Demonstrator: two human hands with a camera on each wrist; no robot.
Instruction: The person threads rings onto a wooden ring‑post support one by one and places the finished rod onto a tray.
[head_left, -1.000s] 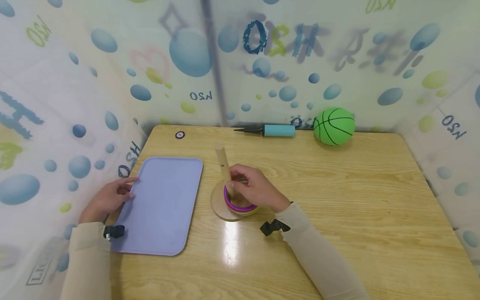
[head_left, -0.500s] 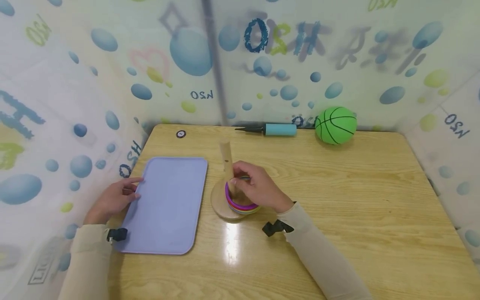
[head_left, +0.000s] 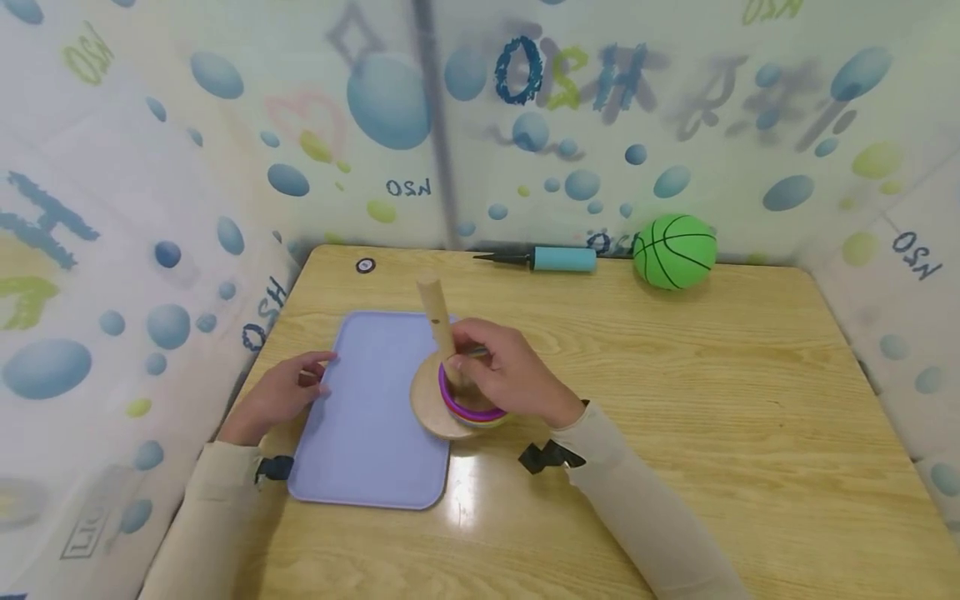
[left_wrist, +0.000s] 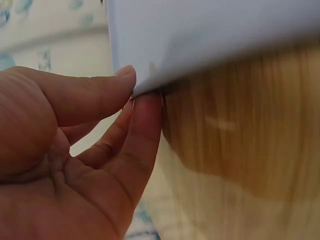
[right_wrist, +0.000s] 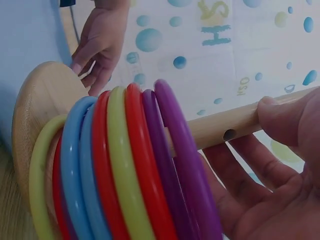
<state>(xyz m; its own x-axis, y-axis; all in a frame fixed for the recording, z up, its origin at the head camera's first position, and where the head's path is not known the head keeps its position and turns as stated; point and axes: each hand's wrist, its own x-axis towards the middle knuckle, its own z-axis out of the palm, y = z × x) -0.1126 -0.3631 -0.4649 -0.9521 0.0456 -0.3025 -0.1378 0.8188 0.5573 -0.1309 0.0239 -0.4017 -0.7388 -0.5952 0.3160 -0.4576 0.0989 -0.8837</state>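
Observation:
My left hand (head_left: 281,392) pinches the left edge of a pale lilac tray (head_left: 367,417); in the left wrist view its thumb lies on top and fingers beneath. Fingers and thumb of my right hand (head_left: 513,375) grip the wooden post (right_wrist: 240,120) of a ring-toss stand. Several red, yellow, blue and purple rings (right_wrist: 117,160) hang around that post, the purple ones uppermost. The stand's round base (head_left: 429,408) overlaps the tray's right side in the head view. Whether it touches the tray I cannot tell. The post leans a little left.
A teal hand pump (head_left: 564,259) with a black nozzle lies along the table's back edge. Right of it sits a green ball (head_left: 675,252) with black lines. A small dark round disc (head_left: 365,266) is at the back left. Patterned curtains surround the wooden table (head_left: 712,417).
My left hand has slid the tray to the right, so its right side now lies under the stand's base as seen from above. The right hand and stand have shifted slightly left.

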